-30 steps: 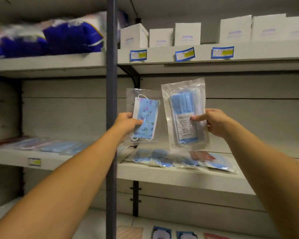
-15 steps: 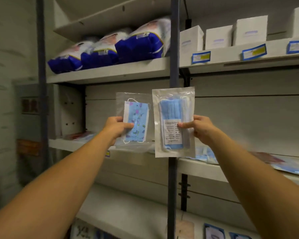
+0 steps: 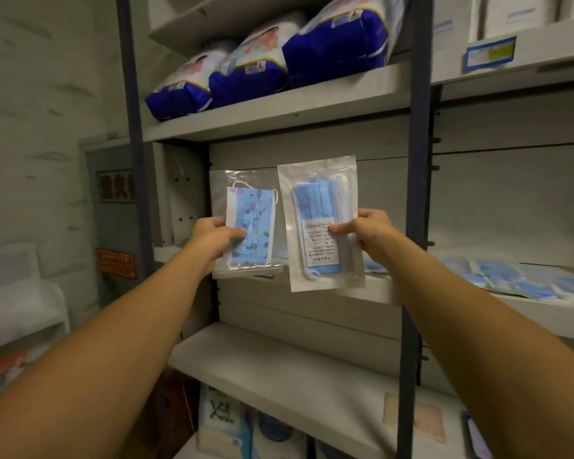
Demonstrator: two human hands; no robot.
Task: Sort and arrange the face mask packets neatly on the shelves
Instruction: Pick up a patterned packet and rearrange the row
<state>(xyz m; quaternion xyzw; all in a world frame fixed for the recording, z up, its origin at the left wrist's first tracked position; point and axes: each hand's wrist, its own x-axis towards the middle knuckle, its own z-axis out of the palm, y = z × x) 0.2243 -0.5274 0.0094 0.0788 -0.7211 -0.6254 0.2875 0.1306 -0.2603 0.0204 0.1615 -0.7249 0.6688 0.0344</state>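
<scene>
My left hand (image 3: 212, 241) pinches a clear packet with a patterned light-blue mask (image 3: 254, 220) and holds it upright in front of the left shelf bay. Beside it, my right hand (image 3: 367, 231) grips a taller clear packet of plain blue masks (image 3: 318, 207) with a white label. The two packets hang side by side, almost touching, at middle-shelf height. Several more blue mask packets (image 3: 511, 276) lie on the middle shelf (image 3: 544, 309) of the right bay.
A dark upright post (image 3: 418, 160) stands just right of my right hand. Blue-and-white bulky packs (image 3: 332, 44) fill the upper shelf. A bare lower shelf (image 3: 279, 369) lies below the packets. Boxes and packs (image 3: 226, 422) sit further down.
The view has swung left, so the left shelf bay now fills the middle. Both hands still hold their packets side by side, with the post now to the right of them.
</scene>
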